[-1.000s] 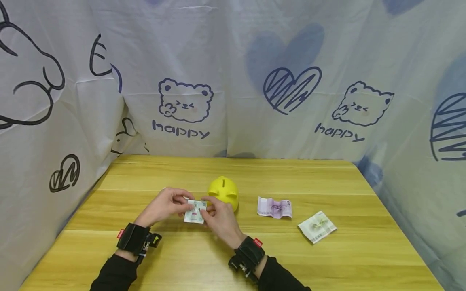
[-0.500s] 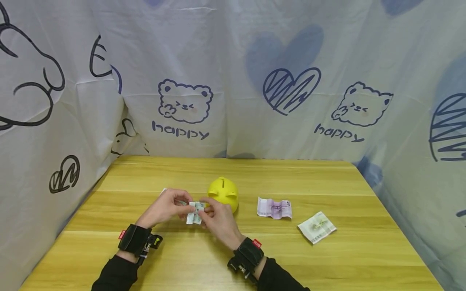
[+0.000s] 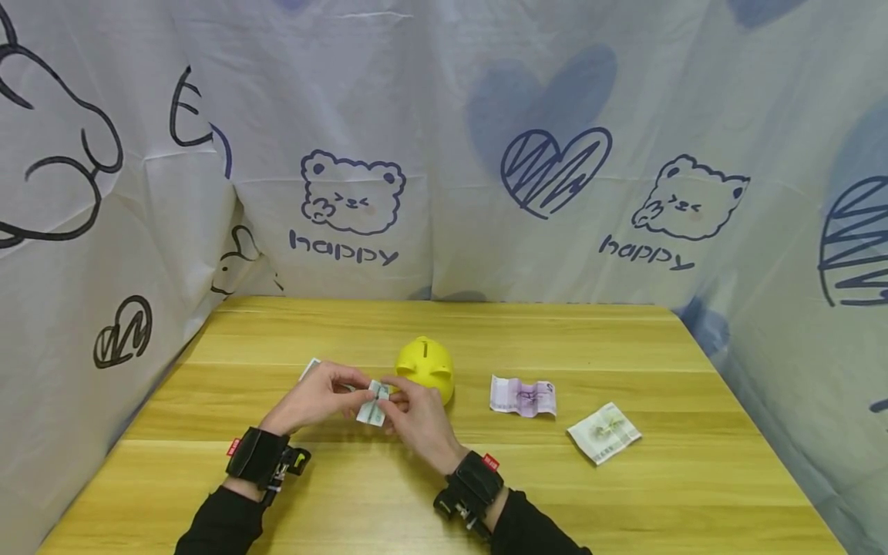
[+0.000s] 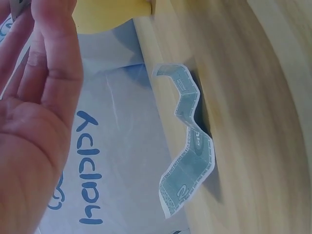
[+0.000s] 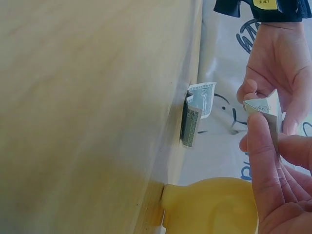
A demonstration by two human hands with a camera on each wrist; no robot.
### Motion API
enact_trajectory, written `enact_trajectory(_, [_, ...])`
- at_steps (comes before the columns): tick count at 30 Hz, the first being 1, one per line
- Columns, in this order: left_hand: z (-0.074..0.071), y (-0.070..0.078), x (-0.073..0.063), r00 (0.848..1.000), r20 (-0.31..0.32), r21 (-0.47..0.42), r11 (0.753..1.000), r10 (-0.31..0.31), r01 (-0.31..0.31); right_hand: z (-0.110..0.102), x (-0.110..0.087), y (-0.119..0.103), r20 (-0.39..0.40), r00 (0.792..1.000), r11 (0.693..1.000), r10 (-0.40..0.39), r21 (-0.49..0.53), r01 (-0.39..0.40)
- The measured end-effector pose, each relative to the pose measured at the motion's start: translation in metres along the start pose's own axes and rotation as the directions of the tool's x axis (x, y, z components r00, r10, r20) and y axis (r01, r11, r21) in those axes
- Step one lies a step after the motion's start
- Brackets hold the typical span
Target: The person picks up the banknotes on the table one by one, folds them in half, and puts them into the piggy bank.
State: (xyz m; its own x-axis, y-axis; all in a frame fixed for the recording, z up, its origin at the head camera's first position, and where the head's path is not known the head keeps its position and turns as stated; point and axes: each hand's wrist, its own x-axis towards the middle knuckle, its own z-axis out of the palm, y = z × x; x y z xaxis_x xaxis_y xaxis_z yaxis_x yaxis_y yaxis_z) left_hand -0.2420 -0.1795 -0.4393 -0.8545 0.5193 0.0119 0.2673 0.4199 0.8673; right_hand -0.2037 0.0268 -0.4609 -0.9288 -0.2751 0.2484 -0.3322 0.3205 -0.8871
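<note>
A small folded banknote (image 3: 371,413), pale green and white, is held up between both hands in front of the piggy bank. My left hand (image 3: 317,395) pinches its left side with thumb and fingers. From the other side my right hand (image 3: 423,420) pinches it too. The right wrist view shows the folded paper (image 5: 267,106) standing up in angled creases between the fingertips. Just behind the right fingers sits the yellow piggy bank (image 3: 425,359), its slot facing up. A zigzag-creased green banknote (image 4: 187,163) rests on the table beyond my left hand, mostly hidden by it in the head view.
To the right of the piggy bank lies a creased purple banknote (image 3: 523,397). A pale yellow-green banknote (image 3: 604,433) lies farther right and nearer. The wooden table (image 3: 375,497) ends at a white printed cloth (image 3: 458,254) at the back and sides.
The held banknote has gone from a flat, squarish piece to a narrower, creased, tilted one. My left hand has shifted slightly right, uncovering a corner of the note behind it.
</note>
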Motion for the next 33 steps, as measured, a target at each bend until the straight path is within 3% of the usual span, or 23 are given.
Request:
enact_trajectory(11, [0.0004, -0.0014, -0.0008, 0.999, 0.005, 0.029, 0.999, 0.032, -0.032, 0.0005, 0.0009, 0.001, 0.009, 1.0, 0.998, 0.028, 0.051, -0.029])
enact_trajectory(20, [0.0032, 0.0012, 0.0007, 0.995, -0.039, 0.095, 0.991, 0.095, -0.091, 0.0008, 0.0026, 0.0039, -0.001, 1.0, 0.995, 0.031, 0.098, -0.03])
enact_trajectory(25, [0.0051, 0.003, 0.0019, 0.996, -0.049, 0.081, 0.994, 0.079, -0.075, 0.0006, 0.0031, 0.0037, 0.009, 1.0, 0.991, 0.03, 0.13, -0.031])
enact_trajectory(33, [0.0084, 0.0044, 0.0025, 0.998, -0.054, 0.056, 0.998, 0.04, -0.037, 0.0013, 0.0021, 0.0028, 0.021, 0.999, 0.995, 0.034, 0.089, -0.036])
